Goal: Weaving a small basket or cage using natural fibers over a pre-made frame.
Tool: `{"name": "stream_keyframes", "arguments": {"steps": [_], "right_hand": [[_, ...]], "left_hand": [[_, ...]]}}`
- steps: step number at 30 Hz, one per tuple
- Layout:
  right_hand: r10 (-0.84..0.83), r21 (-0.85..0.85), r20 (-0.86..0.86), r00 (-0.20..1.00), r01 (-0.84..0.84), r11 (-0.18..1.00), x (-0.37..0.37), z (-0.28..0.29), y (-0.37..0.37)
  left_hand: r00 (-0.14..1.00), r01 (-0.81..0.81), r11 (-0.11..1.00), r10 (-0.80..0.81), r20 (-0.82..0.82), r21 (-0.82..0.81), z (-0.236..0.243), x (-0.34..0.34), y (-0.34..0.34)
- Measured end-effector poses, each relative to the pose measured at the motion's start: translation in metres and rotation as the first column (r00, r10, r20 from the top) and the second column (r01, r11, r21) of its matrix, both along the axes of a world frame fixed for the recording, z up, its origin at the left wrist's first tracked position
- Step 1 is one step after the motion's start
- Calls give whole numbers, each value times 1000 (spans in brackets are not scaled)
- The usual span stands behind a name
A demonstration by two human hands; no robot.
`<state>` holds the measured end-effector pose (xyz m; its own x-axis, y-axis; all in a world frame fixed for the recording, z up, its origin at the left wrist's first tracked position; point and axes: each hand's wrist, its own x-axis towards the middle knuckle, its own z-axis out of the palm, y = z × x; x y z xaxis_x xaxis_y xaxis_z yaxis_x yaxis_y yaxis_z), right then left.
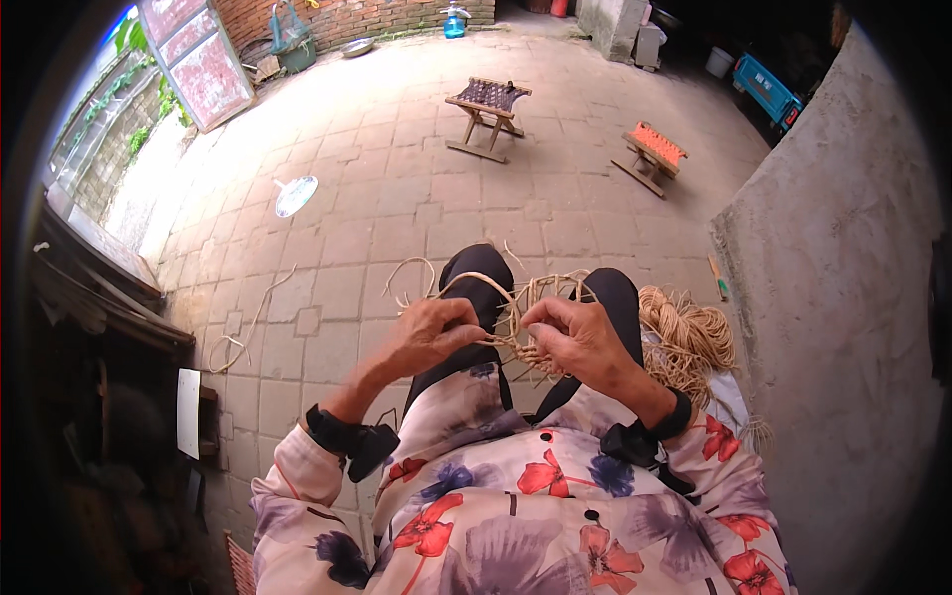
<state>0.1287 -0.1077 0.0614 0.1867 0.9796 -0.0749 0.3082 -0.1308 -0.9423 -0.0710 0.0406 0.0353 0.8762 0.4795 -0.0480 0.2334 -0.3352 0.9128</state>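
Between the person's knees [620,297], at the near side of the paved yard [377,218], is knotted beige cord webbing [531,349]. The left hand [428,335], knuckles up, pinches a strand between thumb and forefinger; the right hand [577,342] angles inward, its curled fingers gripping the webbing. Beside the right knee lies a heap of loose beige cord [684,322]. Farther out stand a brown-topped stool [486,96] and an orange-topped stool [656,147]. Pale lettering, too small to read, marks a blue cart bed [767,87] toward the yard's far right corner, near a white bucket [720,62]. Along the far edge stand a blue sprayer bottle [454,24] and a green tub [296,57], contents indistinct.
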Motion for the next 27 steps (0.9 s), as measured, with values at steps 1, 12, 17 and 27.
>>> {"name": "stream_keyframes", "arguments": {"steps": [1,12,17,27], "right_hand": [[28,22,45,999,-29,999,-1,0,3],[223,19,430,875,-255,967,-17,12,21],[34,60,-59,998,-30,998,10,3,-3],[-252,-122,-329,910,223,967,50,-20,-44]], "left_hand": [[999,-7,971,19,-45,238,11,-4,7],[894,-325,909,385,-229,261,107,-159,87],[542,-524,406,837,-75,749,91,-221,102],[966,-198,942,234,106,-270,-2,4,-31]]}}
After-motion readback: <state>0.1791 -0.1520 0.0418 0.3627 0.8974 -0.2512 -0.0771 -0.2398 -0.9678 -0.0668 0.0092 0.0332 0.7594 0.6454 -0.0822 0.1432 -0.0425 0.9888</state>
